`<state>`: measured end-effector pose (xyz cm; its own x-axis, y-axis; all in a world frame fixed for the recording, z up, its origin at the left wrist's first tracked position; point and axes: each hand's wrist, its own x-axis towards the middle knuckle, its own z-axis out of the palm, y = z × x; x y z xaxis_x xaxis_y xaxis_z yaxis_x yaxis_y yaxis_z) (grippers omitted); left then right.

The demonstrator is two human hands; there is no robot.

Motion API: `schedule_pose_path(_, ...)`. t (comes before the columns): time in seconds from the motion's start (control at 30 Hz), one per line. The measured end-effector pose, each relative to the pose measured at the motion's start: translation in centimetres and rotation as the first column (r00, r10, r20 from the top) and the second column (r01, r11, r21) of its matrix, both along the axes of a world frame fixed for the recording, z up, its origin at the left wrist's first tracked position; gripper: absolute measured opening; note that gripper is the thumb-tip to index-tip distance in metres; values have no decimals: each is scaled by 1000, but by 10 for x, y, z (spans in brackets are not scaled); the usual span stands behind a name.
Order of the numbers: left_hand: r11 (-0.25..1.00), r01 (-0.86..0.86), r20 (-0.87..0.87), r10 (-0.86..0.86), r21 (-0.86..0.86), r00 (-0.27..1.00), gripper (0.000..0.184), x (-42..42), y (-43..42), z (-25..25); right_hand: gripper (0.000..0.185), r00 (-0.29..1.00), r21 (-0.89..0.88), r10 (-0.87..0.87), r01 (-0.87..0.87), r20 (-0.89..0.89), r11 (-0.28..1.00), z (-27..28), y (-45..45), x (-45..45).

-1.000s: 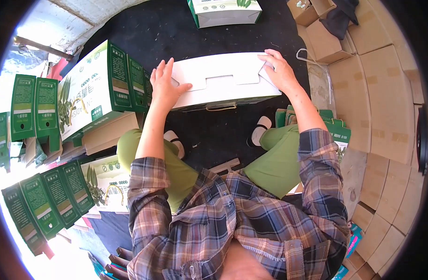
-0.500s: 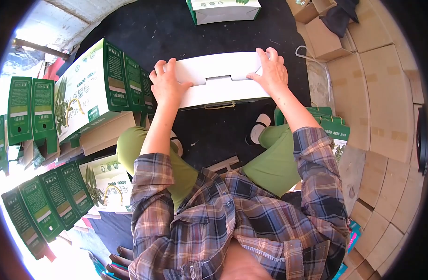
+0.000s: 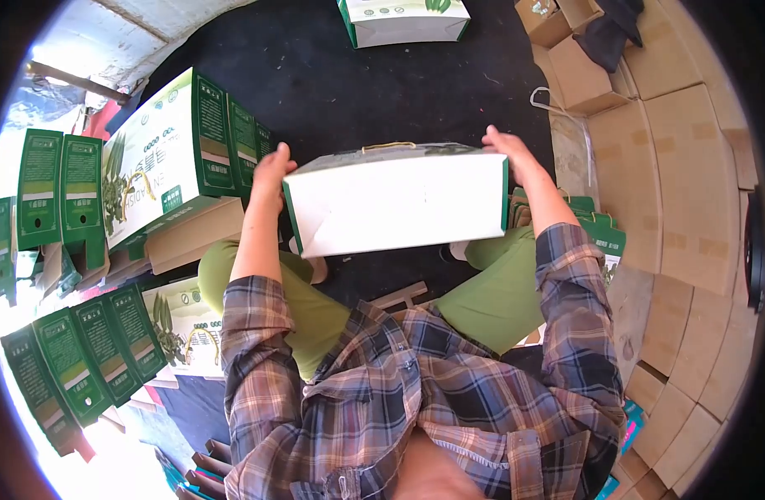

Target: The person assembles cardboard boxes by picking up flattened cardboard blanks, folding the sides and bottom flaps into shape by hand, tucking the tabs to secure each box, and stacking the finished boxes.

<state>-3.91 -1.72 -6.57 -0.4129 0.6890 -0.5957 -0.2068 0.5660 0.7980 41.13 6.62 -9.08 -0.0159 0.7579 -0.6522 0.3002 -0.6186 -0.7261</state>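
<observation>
A carton gift box (image 3: 399,208) is in front of my knees, its plain white face towards me. Its narrow ends are green, and a gold cord handle (image 3: 389,147) shows along its far edge. My left hand (image 3: 270,175) is at the box's left end, fingers pointing forward by the upper corner. At the right end, my right hand (image 3: 516,157) rests against the upper corner, with its fingers slightly blurred. The box is held between both hands. Whether its underside touches the black floor cover is hidden.
Printed green-and-white cartons (image 3: 153,158) stand at the left, with more green box ends (image 3: 86,358) below them. Another finished-looking carton (image 3: 407,21) sits far ahead on the black floor cover (image 3: 374,92). Brown cardboard boxes (image 3: 624,167) are stacked along the right.
The box has turned over and come closer to me: its white flaps are out of sight, and a broad white face and the cord handle show. My hands have moved from its top to its ends.
</observation>
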Motion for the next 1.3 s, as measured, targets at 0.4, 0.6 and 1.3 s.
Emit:
schedule_pose_path(0.4, 977, 211, -2, -211, -14, 977, 58, 9, -30, 37, 58, 1000, -8, -1, 0, -26, 1000, 63, -17, -31)
schedule_pose_path(0.6, 996, 83, 149, -87, 38, 985, 45, 9, -27, 23, 46, 986, 52, -124, 130, -109, 990, 68, -11, -28)
schedule_pose_path(1.3, 1000, -9, 13, 9, -9, 1000, 43, -22, -40, -6, 42, 916, -109, 363, -349, 168, 931, 42, -30, -42)
